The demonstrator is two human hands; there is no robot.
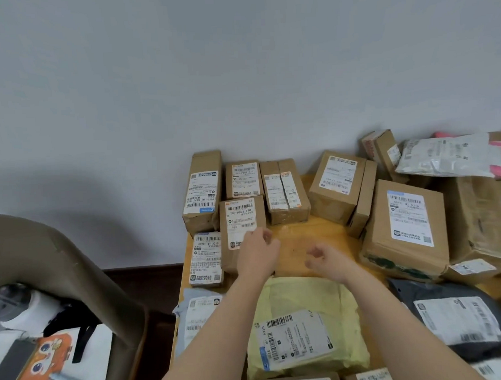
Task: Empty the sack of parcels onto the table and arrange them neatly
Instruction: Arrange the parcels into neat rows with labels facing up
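Left hand (256, 254): laid against the lower right edge of a small cardboard box (239, 219); the fingers are blurred, so it cannot be told whether the box is gripped or only touched.
Right hand (331, 261): held over bare wood just right of the left hand, fingers loosely curled, nothing held.
Table (325, 229): wooden, set against a pale wall and covered with parcels around a bare patch in the middle.
Back row: a tall box (202, 192), a short box (243, 178) and a taped box (284, 191) are lined up side by side along the wall.
Labelled parcel (205, 259): placed at the table's left edge, touching the small cardboard box.
Large box (406, 229): seen to the right of the hands, label up.
Yellow mailer (304, 322): laid flat under both forearms.
Grey mailer (456, 321): set just right of the yellow mailer.
Chair (60, 270): seen left of the table, apart from it.
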